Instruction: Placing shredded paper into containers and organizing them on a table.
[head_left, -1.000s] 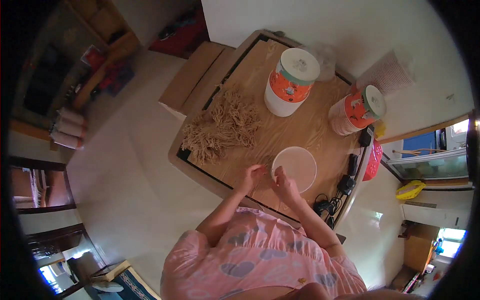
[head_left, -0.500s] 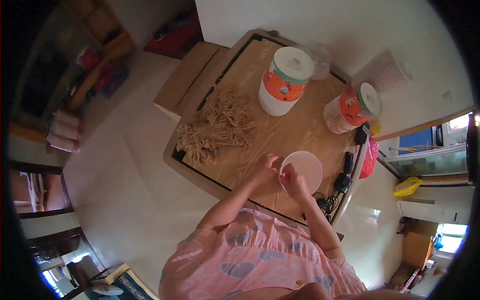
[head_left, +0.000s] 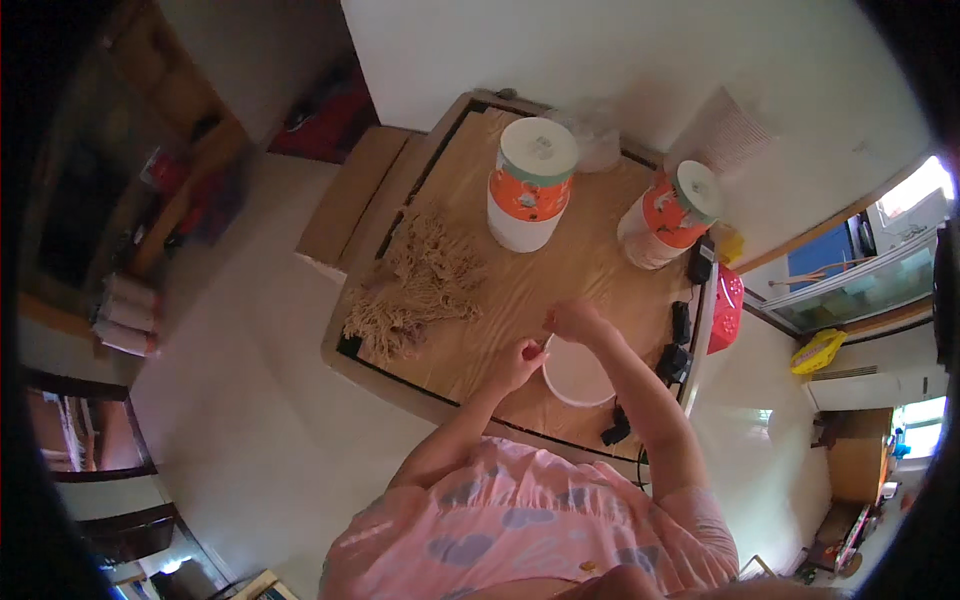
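Observation:
A round white paper tub [head_left: 580, 378] stands near the front of the wood-grain table [head_left: 505, 295], its pale opening facing up. Beside its left rim is my left hand [head_left: 518, 364], thumb and fingers pinched; whatever they hold is too small to make out. My right hand [head_left: 578, 322] is closed over the tub's far rim, the forearm passing across the tub's right side. Its fingertips point left, and what they grip is hidden. A tangled heap of tan twine [head_left: 420, 285] lies on the table to the left of the tub.
Two stacks of upside-down paper tubs, one larger [head_left: 532, 200] and one smaller [head_left: 668, 218], stand at the back. Black adapters [head_left: 674, 362] line the right edge. A clear plastic bag [head_left: 592, 140] sits behind; a cardboard box [head_left: 350, 195] adjoins the table's left side.
My right hand has moved from inside the tub's opening to its far rim. The left hand stays by the left rim. The whole view has shifted slightly.

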